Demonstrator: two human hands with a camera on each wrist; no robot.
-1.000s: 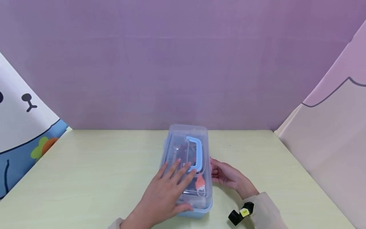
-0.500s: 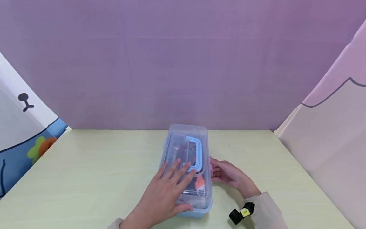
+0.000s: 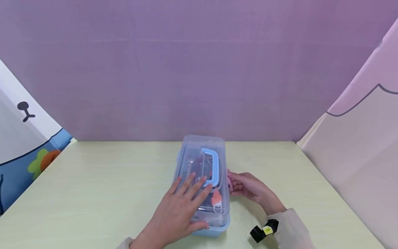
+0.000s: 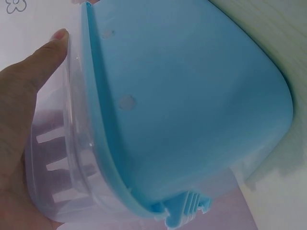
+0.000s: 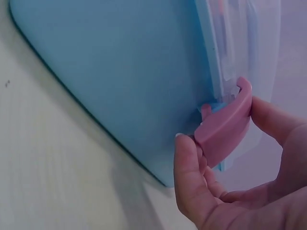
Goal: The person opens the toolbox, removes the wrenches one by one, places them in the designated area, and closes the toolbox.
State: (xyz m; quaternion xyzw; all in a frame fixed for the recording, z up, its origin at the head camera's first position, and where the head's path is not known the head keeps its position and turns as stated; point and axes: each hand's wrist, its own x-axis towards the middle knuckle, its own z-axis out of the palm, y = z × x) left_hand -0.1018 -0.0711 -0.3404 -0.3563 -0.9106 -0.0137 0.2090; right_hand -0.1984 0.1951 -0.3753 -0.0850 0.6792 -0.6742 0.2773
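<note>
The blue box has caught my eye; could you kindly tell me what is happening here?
A person's left hand rests, fingers spread, on the clear lid of the blue box, while the right hand grips the pink latch at the box's side. The lid is on, and the latch stands out at an angle; whether it is hooked is hard to tell.

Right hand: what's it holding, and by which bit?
The right hand pinches the pink latch by its edges.

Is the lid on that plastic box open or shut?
Shut: the clear lid sits on the blue base with no gap showing, and the left hand rests on top.
</note>
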